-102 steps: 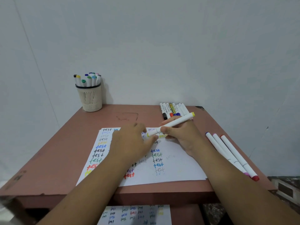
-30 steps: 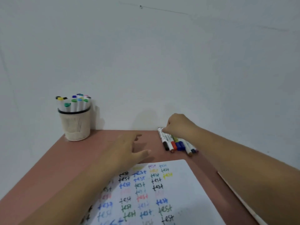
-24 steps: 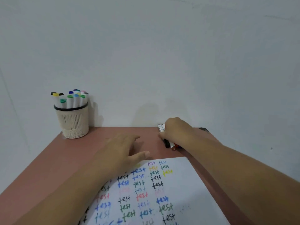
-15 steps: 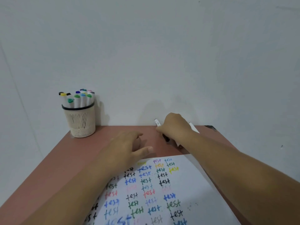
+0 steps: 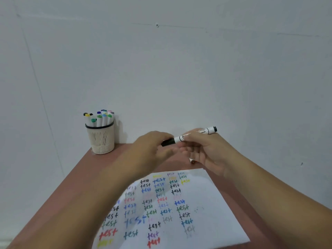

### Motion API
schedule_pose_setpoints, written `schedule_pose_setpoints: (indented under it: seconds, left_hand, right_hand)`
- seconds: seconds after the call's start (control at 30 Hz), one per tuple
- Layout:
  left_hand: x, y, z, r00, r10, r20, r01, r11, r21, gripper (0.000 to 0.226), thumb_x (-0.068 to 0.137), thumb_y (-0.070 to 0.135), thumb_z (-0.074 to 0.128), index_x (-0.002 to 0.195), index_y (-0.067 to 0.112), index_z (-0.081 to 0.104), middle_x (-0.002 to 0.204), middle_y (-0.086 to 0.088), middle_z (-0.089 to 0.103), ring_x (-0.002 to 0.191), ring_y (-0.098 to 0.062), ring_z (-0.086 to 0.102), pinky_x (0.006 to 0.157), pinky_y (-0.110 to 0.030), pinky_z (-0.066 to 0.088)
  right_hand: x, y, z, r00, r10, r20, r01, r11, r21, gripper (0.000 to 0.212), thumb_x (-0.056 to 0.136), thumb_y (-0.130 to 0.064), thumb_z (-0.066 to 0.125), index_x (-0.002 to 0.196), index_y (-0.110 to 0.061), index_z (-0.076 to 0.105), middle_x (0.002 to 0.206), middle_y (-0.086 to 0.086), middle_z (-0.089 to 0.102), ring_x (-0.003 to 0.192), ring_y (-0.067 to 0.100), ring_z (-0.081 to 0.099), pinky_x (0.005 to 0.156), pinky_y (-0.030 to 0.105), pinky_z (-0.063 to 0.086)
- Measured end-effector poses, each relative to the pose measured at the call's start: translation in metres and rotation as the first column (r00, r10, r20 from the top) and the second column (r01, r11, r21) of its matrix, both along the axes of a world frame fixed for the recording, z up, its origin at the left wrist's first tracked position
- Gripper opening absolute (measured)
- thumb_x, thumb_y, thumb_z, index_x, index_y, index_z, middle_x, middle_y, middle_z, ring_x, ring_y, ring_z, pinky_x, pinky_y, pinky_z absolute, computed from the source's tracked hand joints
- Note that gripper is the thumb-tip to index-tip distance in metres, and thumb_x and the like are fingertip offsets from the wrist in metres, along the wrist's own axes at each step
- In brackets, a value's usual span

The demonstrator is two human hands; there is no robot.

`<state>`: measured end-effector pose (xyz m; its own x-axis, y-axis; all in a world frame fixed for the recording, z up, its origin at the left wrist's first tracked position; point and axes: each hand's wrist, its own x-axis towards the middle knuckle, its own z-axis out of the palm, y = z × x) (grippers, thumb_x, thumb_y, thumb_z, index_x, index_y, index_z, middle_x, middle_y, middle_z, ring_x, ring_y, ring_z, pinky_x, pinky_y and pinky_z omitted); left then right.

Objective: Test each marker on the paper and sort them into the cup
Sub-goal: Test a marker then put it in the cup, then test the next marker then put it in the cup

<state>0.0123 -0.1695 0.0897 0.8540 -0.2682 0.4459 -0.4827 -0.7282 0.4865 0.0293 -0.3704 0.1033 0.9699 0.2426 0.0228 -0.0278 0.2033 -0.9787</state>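
Note:
My right hand holds a white marker with a black cap level in the air above the far edge of the table. My left hand reaches its fingers to the black cap end; whether they pinch the cap is blurred. The white paper, covered with coloured "test" words, lies below my arms. A cream mesh cup stands at the back left corner with several capped markers in it.
The reddish-brown table butts against a plain white wall. A bit of another marker shows under my right hand; the rest of that group is hidden.
My right hand picked a black-capped marker from the group at the back and lifted it. My left hand rose from the table and came to the cap end.

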Motion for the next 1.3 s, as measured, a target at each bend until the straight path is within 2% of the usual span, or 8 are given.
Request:
schedule_pose_setpoints:
  seconds: [0.2, 0.37, 0.57, 0.67, 0.87, 0.97, 1.1, 1.3]
  left_hand:
    - [-0.044, -0.026, -0.015, 0.997, 0.001, 0.080, 0.005, 0.998, -0.067, 0.020, 0.103, 0.030, 0.050, 0.098, 0.016, 0.064, 0.078, 0.002, 0.058, 0.078, -0.016, 0.049, 0.068, -0.033, 0.040]
    - [-0.062, -0.026, -0.025, 0.996, -0.022, 0.082, 0.029, 0.996, -0.085, 0.030, 0.105, 0.030, 0.044, 0.099, 0.060, 0.049, 0.085, 0.027, 0.051, 0.085, 0.002, 0.049, 0.069, -0.015, 0.033]
    - [-0.068, -0.030, -0.034, 0.999, -0.047, 0.005, 0.047, 0.999, 0.007, 0.031, 0.104, 0.047, 0.034, 0.124, 0.042, 0.058, 0.096, 0.019, 0.065, 0.092, 0.001, 0.056, 0.079, -0.022, 0.044]
    - [-0.063, -0.027, -0.039, 0.998, -0.037, 0.051, 0.038, 0.999, -0.014, 0.037, 0.099, 0.063, 0.033, 0.107, 0.042, 0.062, 0.077, 0.016, 0.062, 0.075, -0.004, 0.058, 0.066, -0.027, 0.044]
    - [-0.059, -0.026, -0.043, 0.999, -0.016, -0.052, 0.011, 0.995, -0.102, 0.081, 0.082, 0.088, 0.011, 0.121, 0.036, 0.059, 0.090, 0.007, 0.063, 0.084, -0.009, 0.057, 0.077, -0.033, 0.047]
    - [-0.057, -0.031, -0.048, 0.994, 0.035, -0.102, -0.056, 0.977, -0.207, 0.066, 0.093, 0.074, 0.017, 0.113, 0.027, 0.059, 0.105, 0.003, 0.063, 0.099, -0.015, 0.055, 0.087, -0.030, 0.043]
    - [-0.042, -0.038, -0.057, 0.961, 0.090, -0.263, -0.139, 0.975, -0.174, 0.027, 0.104, 0.030, 0.039, 0.127, 0.023, 0.053, 0.100, 0.005, 0.054, 0.089, -0.011, 0.052, 0.070, -0.025, 0.039]
    - [-0.024, -0.044, -0.082, 0.937, 0.157, -0.312, -0.169, 0.985, -0.014, 0.045, 0.090, 0.005, 0.043, 0.130, 0.026, 0.047, 0.096, 0.002, 0.052, 0.081, -0.012, 0.052, 0.063, -0.030, 0.039]
  right_hand:
    - [-0.043, -0.008, -0.010, 0.990, -0.043, 0.134, 0.053, 0.996, -0.072, 0.018, 0.090, -0.005, 0.076, 0.108, -0.004, 0.075, 0.082, 0.010, 0.066, 0.069, 0.017, 0.059, 0.064, 0.027, 0.050]
    - [-0.063, -0.016, -0.020, 0.986, -0.126, 0.112, 0.114, 0.987, 0.113, 0.030, 0.093, -0.009, 0.075, 0.113, 0.012, 0.068, 0.079, 0.010, 0.065, 0.069, 0.018, 0.061, 0.068, 0.029, 0.055]
    - [-0.081, -0.012, -0.037, 0.988, -0.122, 0.092, 0.111, 0.987, 0.117, 0.010, 0.094, -0.004, 0.072, 0.092, 0.005, 0.074, 0.078, 0.015, 0.072, 0.069, 0.019, 0.071, 0.077, 0.030, 0.064]
    - [-0.083, -0.015, -0.035, 0.987, -0.124, 0.106, 0.112, 0.987, 0.114, 0.012, 0.095, -0.007, 0.073, 0.091, 0.004, 0.073, 0.080, 0.016, 0.071, 0.071, 0.020, 0.069, 0.075, 0.029, 0.063]
    - [-0.066, -0.017, -0.028, 0.961, -0.237, 0.142, 0.221, 0.968, 0.117, 0.016, 0.099, -0.011, 0.065, 0.098, 0.005, 0.068, 0.082, 0.016, 0.071, 0.069, 0.023, 0.068, 0.067, 0.033, 0.061]
    - [-0.048, -0.026, -0.033, 0.945, -0.314, 0.093, 0.301, 0.944, 0.133, 0.017, 0.101, -0.010, 0.059, 0.087, -0.003, 0.065, 0.083, 0.015, 0.073, 0.071, 0.030, 0.069, 0.068, 0.038, 0.062]
    - [-0.030, -0.029, -0.053, 0.940, -0.308, 0.150, 0.310, 0.951, 0.012, 0.004, 0.091, 0.001, 0.070, 0.090, -0.002, 0.068, 0.088, 0.017, 0.074, 0.081, 0.031, 0.074, 0.075, 0.037, 0.065]
    - [-0.016, -0.018, -0.090, 0.940, -0.294, 0.173, 0.322, 0.932, -0.165, 0.012, 0.087, -0.001, 0.075, 0.093, -0.007, 0.066, 0.079, 0.010, 0.069, 0.068, 0.023, 0.066, 0.073, 0.042, 0.061]
